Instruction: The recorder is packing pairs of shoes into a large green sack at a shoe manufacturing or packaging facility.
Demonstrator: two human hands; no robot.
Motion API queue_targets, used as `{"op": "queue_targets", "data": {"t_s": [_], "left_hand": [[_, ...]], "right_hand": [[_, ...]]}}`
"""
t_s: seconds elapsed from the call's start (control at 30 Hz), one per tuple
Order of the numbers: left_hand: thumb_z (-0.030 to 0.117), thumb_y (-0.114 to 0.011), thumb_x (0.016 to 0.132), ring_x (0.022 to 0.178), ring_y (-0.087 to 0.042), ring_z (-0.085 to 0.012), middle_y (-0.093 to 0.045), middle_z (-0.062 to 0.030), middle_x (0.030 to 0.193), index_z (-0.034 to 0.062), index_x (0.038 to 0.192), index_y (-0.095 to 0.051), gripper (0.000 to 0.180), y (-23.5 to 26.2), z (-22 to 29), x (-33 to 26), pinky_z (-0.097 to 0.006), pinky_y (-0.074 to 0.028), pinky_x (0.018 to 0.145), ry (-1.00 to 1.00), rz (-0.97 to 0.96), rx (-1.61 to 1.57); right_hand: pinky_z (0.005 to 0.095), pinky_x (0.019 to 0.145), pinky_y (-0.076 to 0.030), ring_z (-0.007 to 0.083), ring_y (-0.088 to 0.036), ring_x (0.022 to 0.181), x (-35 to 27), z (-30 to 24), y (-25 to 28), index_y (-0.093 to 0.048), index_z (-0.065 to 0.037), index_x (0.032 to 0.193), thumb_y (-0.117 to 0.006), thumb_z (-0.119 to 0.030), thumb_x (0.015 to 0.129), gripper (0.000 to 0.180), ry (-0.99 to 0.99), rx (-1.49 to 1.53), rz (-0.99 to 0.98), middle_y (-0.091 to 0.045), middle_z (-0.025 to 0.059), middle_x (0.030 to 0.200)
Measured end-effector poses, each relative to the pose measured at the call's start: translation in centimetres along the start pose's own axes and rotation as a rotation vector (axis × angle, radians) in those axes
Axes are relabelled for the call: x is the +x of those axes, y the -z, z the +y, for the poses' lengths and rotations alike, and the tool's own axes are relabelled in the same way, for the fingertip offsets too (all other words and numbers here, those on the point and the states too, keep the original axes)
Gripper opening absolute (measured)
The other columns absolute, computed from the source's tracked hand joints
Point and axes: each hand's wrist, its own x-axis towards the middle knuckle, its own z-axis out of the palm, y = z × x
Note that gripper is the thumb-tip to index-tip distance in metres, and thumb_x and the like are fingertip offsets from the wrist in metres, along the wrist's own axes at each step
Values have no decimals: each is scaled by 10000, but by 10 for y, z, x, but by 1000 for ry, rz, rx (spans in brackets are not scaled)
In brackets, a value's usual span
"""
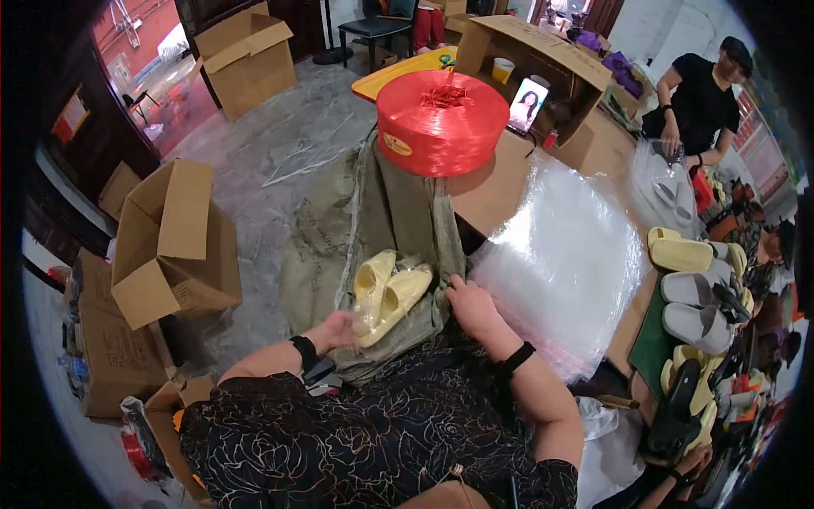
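Note:
A pair of pale yellow slippers (392,297) in a clear plastic bag lies at the mouth of an olive-green woven sack (326,246) in front of me. My left hand (337,329) is at the lower left side of the slippers, its fingers blurred and partly hidden, so their grip is unclear. On the right rim of the sack, my right hand (471,304) has its fingers closed around the fabric. A stack of clear plastic bags (564,263) lies on the table just right of that hand.
A big red roll of plastic twine (443,123) stands beyond the sack, near a propped phone (527,106). Open cartons (178,246) stand on the floor at left. More slippers (691,305) crowd the right, where a co-worker (699,97) handles plastic bags.

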Motion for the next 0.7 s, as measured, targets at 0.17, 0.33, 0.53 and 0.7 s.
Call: {"op": "queue_targets", "data": {"t_s": [0.17,0.33,0.53,0.7], "left_hand": [[131,-452,978,1114,-619,-303,-616,-167,1230,-46,1306,-494,375,37,2,22,-456,-512,945,1,57,8],[151,-423,997,1113,-624,-323,-607,-169,1252,-3,1353,-464,391,58,25,26,-426,-519,917,69,293,47],[229,-511,966,1001,-665,-252,-662,-146,1135,16,1233,-573,346,40,9,58,-413,-528,820,-1,247,470],[284,-625,796,1066,-594,-420,-634,-254,1118,14,1190,-582,480,-72,42,63,-478,-468,937,-630,423,1349]], "right_hand": [[438,756,-520,316,-610,945,-9,-6,21,-591,-60,930,-604,-73,776,155,180,187,-38,-575,113,1082],[413,717,-535,284,-622,934,-11,-29,38,-565,-96,1163,-613,-58,764,404,341,123,164,-566,104,1069],[411,753,-533,295,-611,967,2,-42,9,-575,-106,1198,-623,-16,731,479,306,92,-149,-554,112,1040],[447,785,-520,342,-595,955,-1,-40,42,-640,-68,967,-640,-23,697,274,470,390,-15,-548,133,1013]]}}
